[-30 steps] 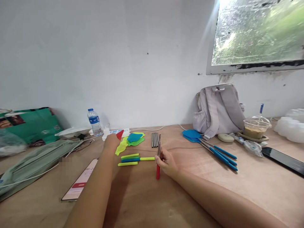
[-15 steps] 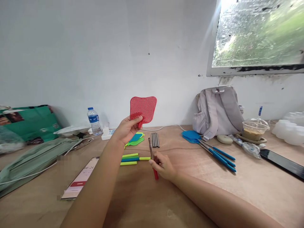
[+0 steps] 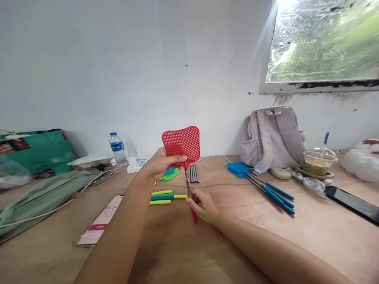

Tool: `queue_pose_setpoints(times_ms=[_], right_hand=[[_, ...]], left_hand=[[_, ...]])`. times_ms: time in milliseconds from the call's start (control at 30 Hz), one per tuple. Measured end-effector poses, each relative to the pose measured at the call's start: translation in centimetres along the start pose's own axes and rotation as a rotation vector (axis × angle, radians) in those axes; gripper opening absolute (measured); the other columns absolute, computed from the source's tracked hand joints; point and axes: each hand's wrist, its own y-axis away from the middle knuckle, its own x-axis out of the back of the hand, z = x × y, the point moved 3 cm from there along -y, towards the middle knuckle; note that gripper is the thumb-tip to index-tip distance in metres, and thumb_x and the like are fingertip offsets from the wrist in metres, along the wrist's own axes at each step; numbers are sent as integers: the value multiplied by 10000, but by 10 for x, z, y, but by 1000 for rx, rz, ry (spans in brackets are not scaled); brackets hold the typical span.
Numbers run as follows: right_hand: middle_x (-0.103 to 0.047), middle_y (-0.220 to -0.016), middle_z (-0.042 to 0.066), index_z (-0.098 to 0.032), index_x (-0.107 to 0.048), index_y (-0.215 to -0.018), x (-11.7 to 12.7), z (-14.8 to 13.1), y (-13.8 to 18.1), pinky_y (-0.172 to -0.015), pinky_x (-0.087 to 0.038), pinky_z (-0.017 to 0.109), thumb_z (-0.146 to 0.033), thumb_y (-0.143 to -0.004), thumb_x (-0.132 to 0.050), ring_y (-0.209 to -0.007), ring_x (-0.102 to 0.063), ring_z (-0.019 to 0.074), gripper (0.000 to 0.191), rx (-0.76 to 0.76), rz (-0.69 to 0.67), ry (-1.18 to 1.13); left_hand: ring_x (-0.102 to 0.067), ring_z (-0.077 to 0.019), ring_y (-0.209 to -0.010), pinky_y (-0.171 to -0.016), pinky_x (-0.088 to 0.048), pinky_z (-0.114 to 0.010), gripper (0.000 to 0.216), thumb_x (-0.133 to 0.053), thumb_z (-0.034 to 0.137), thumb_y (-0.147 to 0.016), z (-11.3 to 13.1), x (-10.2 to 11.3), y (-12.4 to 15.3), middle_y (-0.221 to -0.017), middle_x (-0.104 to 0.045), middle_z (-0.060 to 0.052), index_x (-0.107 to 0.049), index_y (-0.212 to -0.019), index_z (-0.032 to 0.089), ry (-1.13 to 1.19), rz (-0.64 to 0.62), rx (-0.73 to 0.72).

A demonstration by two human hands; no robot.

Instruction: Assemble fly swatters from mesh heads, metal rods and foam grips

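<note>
Swatter head (image 3: 181, 144) in L hand (image 3: 160, 163), rod (image 3: 189, 191) in R hand (image 3: 204, 207)

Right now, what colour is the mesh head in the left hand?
The mesh head is red; head view.

Perforated plastic swatter head (image 3: 181, 142) (matt), shiny metal rod (image 3: 188, 185).

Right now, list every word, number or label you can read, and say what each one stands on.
"00:24", as far as it can be made out, on the phone screen.
Label on the water bottle: too small to read.
Print on the green bag: too blurred to read.
No text visible on the red swatter head in the left hand or the rod in the right hand.
</note>
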Motion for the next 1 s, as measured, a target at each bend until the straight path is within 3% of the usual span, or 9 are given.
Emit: queue_pose_setpoints(times_ms=[433, 733, 1000], right_hand=[[-461, -546, -46, -202, -419, -727, 0, -4, 0, -476, -299, 198, -327, -817, -437, -481, -411, 86, 155, 21, -54, 11], [-458, -572, -45, -205, -390, -723, 1, 0, -2, -479, -296, 193, -313, -824, -415, -496, -411, 82, 150, -20, -36, 0], [-471, -568, -45, -205, -385, -723, 1, 1, 0, -474, -293, 195, -300, -813, -432, -491, -406, 80, 139, -12, -31, 3]], left_hand=[[-599, -161, -710, -666, -491, -302, 176, -698, 250, -617, 4, -2, 5, -763, -650, -63, -645, -738, 135, -135, -134, -11], [-607, -215, -809, -712, -497, -367, 334, -740, 227, -552, 8, 0, 6, -872, -652, -73, -632, -858, 150, -203, -58, -77], [-585, -166, -691, -626, -486, -295, 212, -707, 269, -594, 6, -6, 7, -745, -630, -44, -628, -754, 155, -318, -142, -48]])
